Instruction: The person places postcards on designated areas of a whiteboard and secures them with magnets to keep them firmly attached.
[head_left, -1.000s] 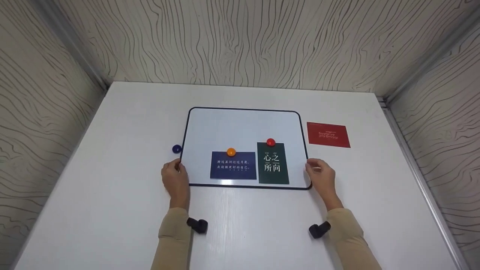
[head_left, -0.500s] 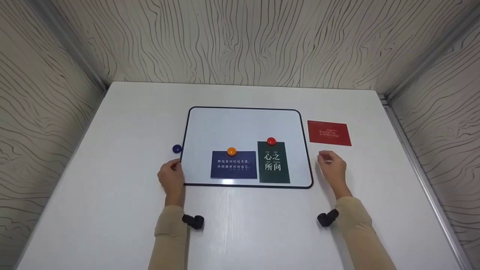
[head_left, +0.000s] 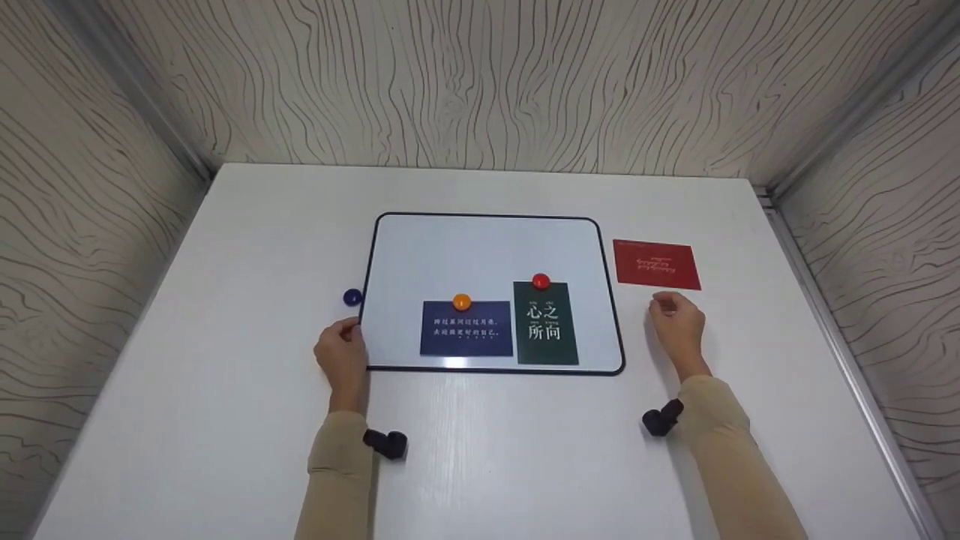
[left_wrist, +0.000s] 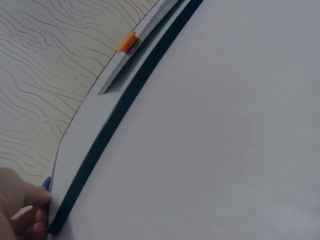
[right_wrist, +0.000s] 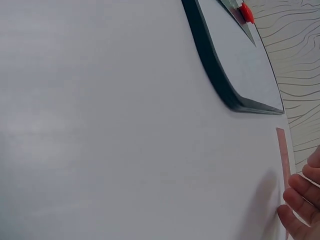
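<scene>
A black-framed whiteboard lies on the white table. My left hand pinches its left edge near the front corner, as the thumb and curled fingers show in the left wrist view. A blue card with an orange magnet on its top edge lies on the board. Beside it lies an upright green card under a red magnet. My right hand is off the board, fingers loosely bent and holding nothing, just in front of a red card.
A dark blue magnet sits against the board's left edge, just beyond my left hand. The white table ends at a wood-patterned wall behind, with similar panels at both sides.
My right hand has let go of the board's right edge and moved right and away from me, towards the red card. My left hand has shifted slightly left and stays at the board's edge.
</scene>
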